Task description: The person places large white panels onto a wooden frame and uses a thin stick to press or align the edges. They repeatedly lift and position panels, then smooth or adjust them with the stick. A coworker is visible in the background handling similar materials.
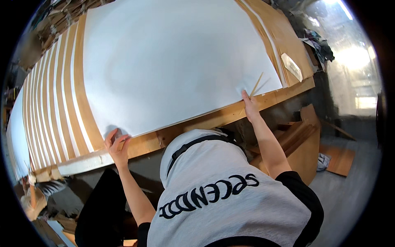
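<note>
A large white sheet [177,61] lies across the table, its near edge running along the wooden table edge in front of me. My left hand [117,145] is closed at the sheet's near left corner, thumb and fingers pinching it. Farther right, my right hand [249,106] rests at the same near edge with its thumb on top of the sheet. A thin wooden stick [256,84] pokes up out of that hand and casts a shadow on the white surface. The other fingers of my right hand are mostly hidden.
Brown and white strips [61,94] fan out left of the sheet. Brown paper [284,37] with a clear-looking scrap [291,67] lies at the right. Cardboard [302,144] stands below the table's right end. Another person's arm [33,193] shows at the far left.
</note>
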